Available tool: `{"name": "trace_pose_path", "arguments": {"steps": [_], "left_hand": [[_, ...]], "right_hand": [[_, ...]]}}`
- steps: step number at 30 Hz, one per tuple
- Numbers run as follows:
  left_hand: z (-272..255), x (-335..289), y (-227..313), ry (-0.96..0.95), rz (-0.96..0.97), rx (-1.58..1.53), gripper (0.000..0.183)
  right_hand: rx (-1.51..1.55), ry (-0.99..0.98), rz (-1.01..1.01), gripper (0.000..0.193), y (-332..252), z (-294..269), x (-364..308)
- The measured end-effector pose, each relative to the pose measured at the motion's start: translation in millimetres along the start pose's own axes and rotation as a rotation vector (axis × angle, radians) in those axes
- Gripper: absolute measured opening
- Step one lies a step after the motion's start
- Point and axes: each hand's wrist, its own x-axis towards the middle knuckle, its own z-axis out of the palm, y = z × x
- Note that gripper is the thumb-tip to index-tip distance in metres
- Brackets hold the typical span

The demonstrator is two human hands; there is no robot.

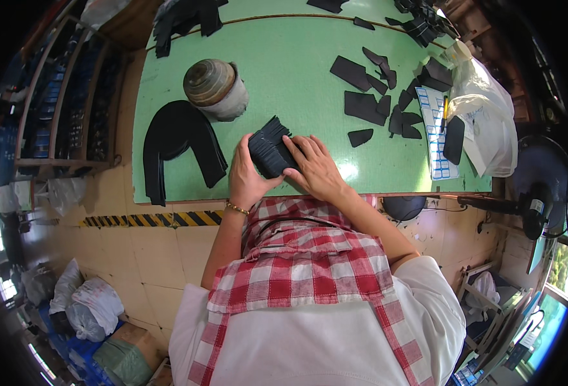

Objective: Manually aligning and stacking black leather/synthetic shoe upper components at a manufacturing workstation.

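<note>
Near the table's (393,170) near edge, your left hand (244,174) and right hand (316,166) grip a stack of black pieces (271,149) from opposite sides, equally close. Its long axis slants toward the far-left corner; it lies right of your left hand, left of your right. Beyond: arched black pieces (181,128) toward the left edge, then a rounded object (213,87).

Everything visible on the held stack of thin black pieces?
The stack of thin black pieces is a compact bundle, layered edges showing as uneven ridges. Looks like matte fabric or foam. Held askew at the near side of the green table, left grip around its left side, right grip on its right; table contact is unclear.
</note>
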Motion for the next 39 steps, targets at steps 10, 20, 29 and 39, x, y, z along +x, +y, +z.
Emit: {"name": "trace_pose_path", "arguments": {"steps": [10,20,29,39], "left_hand": [[-2,1,2,-0.015,0.063,-0.028,0.097],[-3,1,2,-0.028,0.042,-0.018,0.083],[-4,-1,2,-0.021,0.035,0.003,0.087],[-5,-1,4,-0.039,0.01,-0.022,0.088]], "right_hand": [[-0.023,-0.018,0.007,0.064,2,-1,-5],[-0.01,-0.056,0.027,0.064,3,3,-7],[0.029,-0.028,0.011,0.066,1,-3,1],[-0.01,-0.007,-0.019,0.067,2,2,4]]}}
